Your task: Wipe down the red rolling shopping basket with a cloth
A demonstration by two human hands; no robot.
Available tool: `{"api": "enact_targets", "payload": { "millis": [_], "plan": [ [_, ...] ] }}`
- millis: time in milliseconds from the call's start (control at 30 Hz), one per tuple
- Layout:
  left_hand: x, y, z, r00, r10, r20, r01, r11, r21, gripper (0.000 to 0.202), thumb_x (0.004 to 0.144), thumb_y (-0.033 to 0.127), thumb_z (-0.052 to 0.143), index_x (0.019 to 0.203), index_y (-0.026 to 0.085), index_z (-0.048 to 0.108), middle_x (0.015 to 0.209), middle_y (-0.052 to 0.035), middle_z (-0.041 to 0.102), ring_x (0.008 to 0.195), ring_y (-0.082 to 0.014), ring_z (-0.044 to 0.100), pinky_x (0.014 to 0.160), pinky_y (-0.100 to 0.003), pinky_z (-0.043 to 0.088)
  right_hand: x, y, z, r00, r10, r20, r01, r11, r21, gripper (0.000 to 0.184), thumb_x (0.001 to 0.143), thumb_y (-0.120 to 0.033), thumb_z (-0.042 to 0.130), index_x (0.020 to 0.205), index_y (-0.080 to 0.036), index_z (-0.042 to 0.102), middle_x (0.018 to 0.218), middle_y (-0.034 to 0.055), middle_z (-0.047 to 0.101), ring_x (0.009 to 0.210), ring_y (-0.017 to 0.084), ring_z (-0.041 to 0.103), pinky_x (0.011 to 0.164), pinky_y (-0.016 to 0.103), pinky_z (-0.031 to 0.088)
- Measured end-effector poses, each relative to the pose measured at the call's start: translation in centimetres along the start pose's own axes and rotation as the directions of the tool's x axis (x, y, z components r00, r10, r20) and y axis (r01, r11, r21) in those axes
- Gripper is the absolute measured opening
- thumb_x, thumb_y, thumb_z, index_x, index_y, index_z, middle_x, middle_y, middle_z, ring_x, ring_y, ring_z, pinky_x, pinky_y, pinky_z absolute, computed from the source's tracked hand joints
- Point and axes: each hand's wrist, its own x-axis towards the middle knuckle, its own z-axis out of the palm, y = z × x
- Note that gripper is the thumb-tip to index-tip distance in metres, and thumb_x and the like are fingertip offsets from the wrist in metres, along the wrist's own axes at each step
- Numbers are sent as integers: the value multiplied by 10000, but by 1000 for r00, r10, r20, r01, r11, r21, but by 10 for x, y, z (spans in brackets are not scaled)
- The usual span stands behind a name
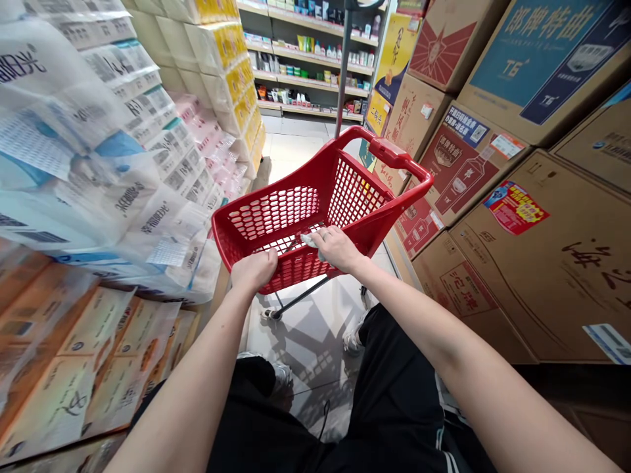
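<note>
A red plastic shopping basket on wheels (315, 197) stands in the aisle in front of me, its handle at the far side. My left hand (254, 269) is closed over the basket's near rim. My right hand (335, 248) rests on the same rim further right, fingers curled round a small white cloth or tissue (310, 240) that pokes out towards the basket's inside. The basket looks empty apart from that. My legs in black shorts and my shoes show below.
Stacked packs of tissue paper (98, 151) fill the left side. Large cardboard boxes (517, 217) wall the right side. A narrow tiled floor (296, 148) runs ahead to shelves of bottles (310, 66). A grey pole (344, 66) rises behind the basket.
</note>
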Motion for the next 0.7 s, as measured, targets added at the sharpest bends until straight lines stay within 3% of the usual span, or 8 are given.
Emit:
{"api": "enact_targets", "payload": {
  "millis": [233,400,533,700],
  "plan": [
    [2,0,2,1000,-4,-6,4,1000,12,715,925,488,83,1134,159,682,1180,-180,676,1090,-370,626,870,-468,477,28,-36,4,993,-91,80,89,996,24,308,1004,-172,264,1080,-124,560,1009,139,627,903,225,577,798,369,421],
    [-1,-2,1,1000,-2,-19,2,1000,20,729,925,506,74,1109,176,698,1157,-169,688,1071,-369,634,853,-461,481,31,-37,4,993,-79,92,78,997,15,279,993,-183,310,1106,-152,563,1037,127,645,910,217,606,786,351,417],
    [-5,-1,2,999,21,-39,-20,999,27,758,926,506,54,1050,154,714,1120,-181,700,1049,-354,644,845,-430,483,16,-12,-9,994,9,111,-7,1000,-15,220,955,-225,421,1090,-141,574,1006,125,661,912,237,612,804,367,399],
    [-6,-1,4,998,15,-53,-14,999,29,756,925,516,60,1035,157,716,1101,-179,707,1043,-351,645,845,-420,480,-17,52,-27,982,164,93,-149,977,-150,221,852,-166,542,1063,-122,588,1019,136,662,924,257,604,839,373,375]
  ]
}}
